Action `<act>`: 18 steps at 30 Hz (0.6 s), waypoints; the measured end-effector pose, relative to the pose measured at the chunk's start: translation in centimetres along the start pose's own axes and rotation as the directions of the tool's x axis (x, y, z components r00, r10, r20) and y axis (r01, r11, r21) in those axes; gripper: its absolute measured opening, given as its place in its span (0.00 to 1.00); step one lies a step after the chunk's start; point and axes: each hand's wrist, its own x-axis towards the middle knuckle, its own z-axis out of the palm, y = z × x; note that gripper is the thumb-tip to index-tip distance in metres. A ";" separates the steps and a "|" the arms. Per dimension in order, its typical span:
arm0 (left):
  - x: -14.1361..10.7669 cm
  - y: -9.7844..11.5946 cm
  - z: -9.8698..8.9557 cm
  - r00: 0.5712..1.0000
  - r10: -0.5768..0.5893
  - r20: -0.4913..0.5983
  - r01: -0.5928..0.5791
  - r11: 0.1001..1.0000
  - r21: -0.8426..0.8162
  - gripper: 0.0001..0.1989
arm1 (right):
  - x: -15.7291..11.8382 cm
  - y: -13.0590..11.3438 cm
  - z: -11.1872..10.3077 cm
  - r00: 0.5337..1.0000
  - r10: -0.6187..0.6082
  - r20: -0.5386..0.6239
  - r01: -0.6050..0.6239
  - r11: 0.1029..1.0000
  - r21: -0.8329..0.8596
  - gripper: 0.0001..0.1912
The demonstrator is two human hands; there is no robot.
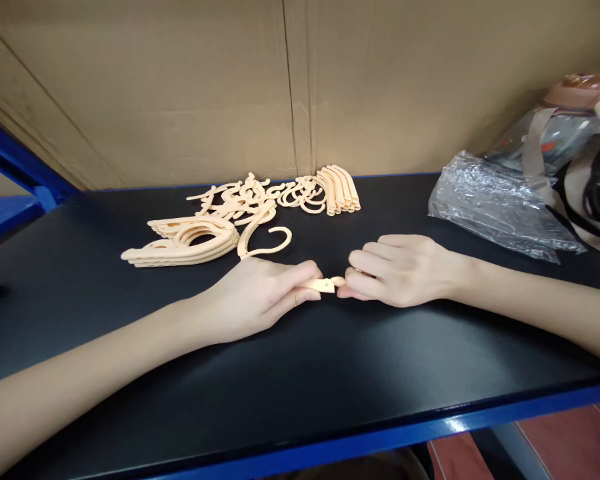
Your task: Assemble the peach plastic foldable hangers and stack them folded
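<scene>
Low over the black table, my left hand [265, 293] is closed around a cream plastic hanger. Its hook [286, 235] and one curved arm stick out behind the hand, while a flat end with a small hole [324, 285] shows past my fingertips. My right hand [400, 270] is curled and pinches a cream piece [338, 281] that meets this flat end; most of that piece is hidden inside the fist. I cannot tell whether the two parts are joined. Beyond my left hand lies a stack of folded hangers [190, 252].
Loose hooks [245, 197] lie in a pile at the back, beside a row of curved arm pieces [339, 190]. Crumpled clear plastic bags [495, 203] and a strapped bag [575, 177] sit at the right. Cardboard [180, 93] stands behind; a blue frame [380, 437] edges the table.
</scene>
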 end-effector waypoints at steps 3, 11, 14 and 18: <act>0.0 -0.1 0.0 1.000 0.029 0.012 -0.029 0.999 0.029 0.13 | -0.3 0.4 0.2 0.999 0.026 0.021 -0.025 0.999 -0.040 0.16; -0.3 -0.2 0.1 0.998 0.063 -0.021 -0.062 0.998 0.032 0.13 | -0.2 0.0 0.3 0.909 0.281 0.309 -0.378 0.866 0.326 0.23; -0.3 -0.2 0.3 0.998 0.044 -0.046 -0.042 0.998 0.041 0.13 | -0.1 -0.5 0.1 0.893 0.253 0.373 -0.406 0.811 0.421 0.25; -0.3 -0.2 0.5 0.997 0.027 -0.078 -0.024 0.999 0.039 0.13 | 0.1 -0.9 -0.3 0.877 0.267 0.400 -0.444 0.771 0.457 0.27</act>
